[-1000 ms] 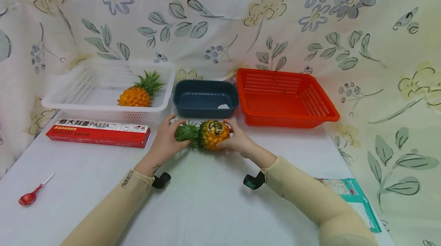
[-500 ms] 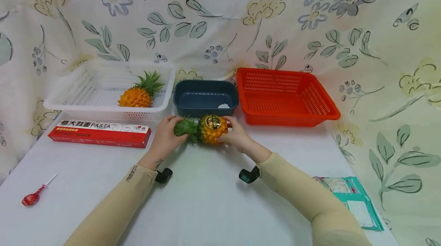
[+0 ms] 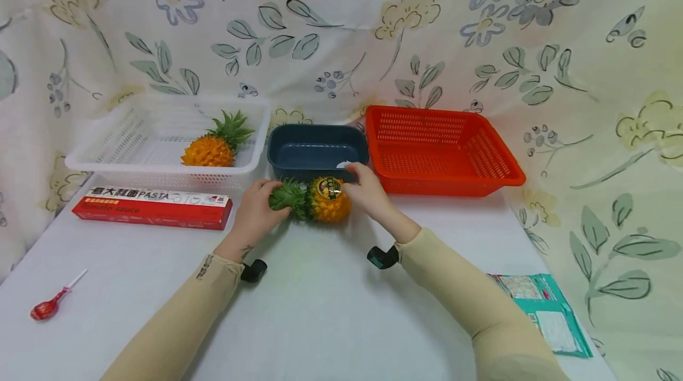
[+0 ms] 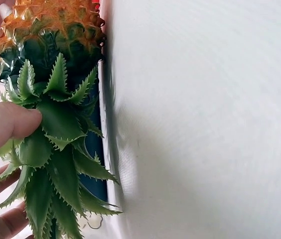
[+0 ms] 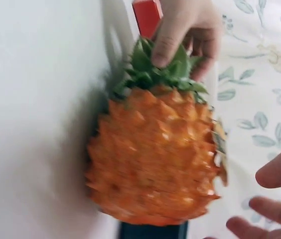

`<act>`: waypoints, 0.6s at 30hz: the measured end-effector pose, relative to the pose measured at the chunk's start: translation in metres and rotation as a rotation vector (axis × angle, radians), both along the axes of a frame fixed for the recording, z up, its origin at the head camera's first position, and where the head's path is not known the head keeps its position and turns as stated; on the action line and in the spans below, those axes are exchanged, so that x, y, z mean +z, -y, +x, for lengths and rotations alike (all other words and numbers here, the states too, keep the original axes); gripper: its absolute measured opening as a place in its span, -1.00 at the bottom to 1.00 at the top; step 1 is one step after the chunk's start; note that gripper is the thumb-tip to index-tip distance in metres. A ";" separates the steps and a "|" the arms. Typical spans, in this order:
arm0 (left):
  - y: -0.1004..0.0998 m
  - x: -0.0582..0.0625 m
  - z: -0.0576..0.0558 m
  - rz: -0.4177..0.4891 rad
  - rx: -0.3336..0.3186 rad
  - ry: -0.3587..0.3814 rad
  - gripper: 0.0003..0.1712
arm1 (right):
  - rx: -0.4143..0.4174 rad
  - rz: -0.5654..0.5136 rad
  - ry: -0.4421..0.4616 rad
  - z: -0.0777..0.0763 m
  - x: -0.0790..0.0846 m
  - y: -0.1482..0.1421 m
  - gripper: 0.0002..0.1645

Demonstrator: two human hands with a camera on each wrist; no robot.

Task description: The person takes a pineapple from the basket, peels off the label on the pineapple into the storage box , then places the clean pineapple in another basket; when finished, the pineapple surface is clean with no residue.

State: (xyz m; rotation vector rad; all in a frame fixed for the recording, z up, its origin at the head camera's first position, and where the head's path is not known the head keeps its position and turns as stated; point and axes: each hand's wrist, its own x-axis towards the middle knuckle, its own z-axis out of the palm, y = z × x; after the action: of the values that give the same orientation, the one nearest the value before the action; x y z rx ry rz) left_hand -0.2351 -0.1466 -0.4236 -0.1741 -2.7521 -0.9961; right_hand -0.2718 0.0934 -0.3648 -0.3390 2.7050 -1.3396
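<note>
A pineapple (image 3: 329, 209) lies on its side on the white tabletop, crown to the left and a black-and-yellow label on its body. My left hand (image 3: 257, 209) grips its green leaves (image 4: 56, 149), thumb on top in the left wrist view. My right hand (image 3: 372, 191) is beside the base of the fruit, its fingertips near the rim of the dark blue tub (image 3: 315, 175). Its thumb and fingers (image 5: 280, 169) are spread and apart from the fruit in the right wrist view. A second pineapple (image 3: 209, 150) sits in the white basket (image 3: 160, 166).
A red basket (image 3: 443, 185) stands right of the tub, which has a small white patch (image 3: 343, 164) inside. Left lie a red pasta box (image 3: 152, 208) and a lollipop (image 3: 47, 309). A teal packet (image 3: 555, 316) is at the right edge. Floral cloth hangs behind.
The pineapple has shifted slightly away from me, toward the tub. My right hand has let go of its base and lifted up beside it. My left hand keeps holding the leaves.
</note>
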 end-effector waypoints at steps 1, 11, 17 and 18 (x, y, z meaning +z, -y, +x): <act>0.000 0.001 0.000 0.000 0.002 0.001 -0.37 | 0.021 0.035 -0.049 -0.002 0.004 0.001 -0.47; 0.001 0.000 0.000 -0.016 0.013 0.013 -0.36 | 0.131 0.382 -0.082 -0.019 0.017 0.019 -0.60; 0.000 0.000 0.002 -0.023 0.026 0.014 -0.36 | 0.138 0.451 -0.034 -0.022 0.016 0.023 -0.63; 0.001 0.001 0.002 -0.024 0.028 0.016 -0.36 | 0.137 0.454 -0.035 -0.021 0.017 0.024 -0.64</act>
State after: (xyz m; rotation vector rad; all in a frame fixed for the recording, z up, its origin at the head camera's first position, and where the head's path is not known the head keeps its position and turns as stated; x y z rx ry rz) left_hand -0.2330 -0.1472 -0.4230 -0.1308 -2.7741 -0.9620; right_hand -0.2931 0.0698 -0.3481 -0.4892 2.8442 -0.6622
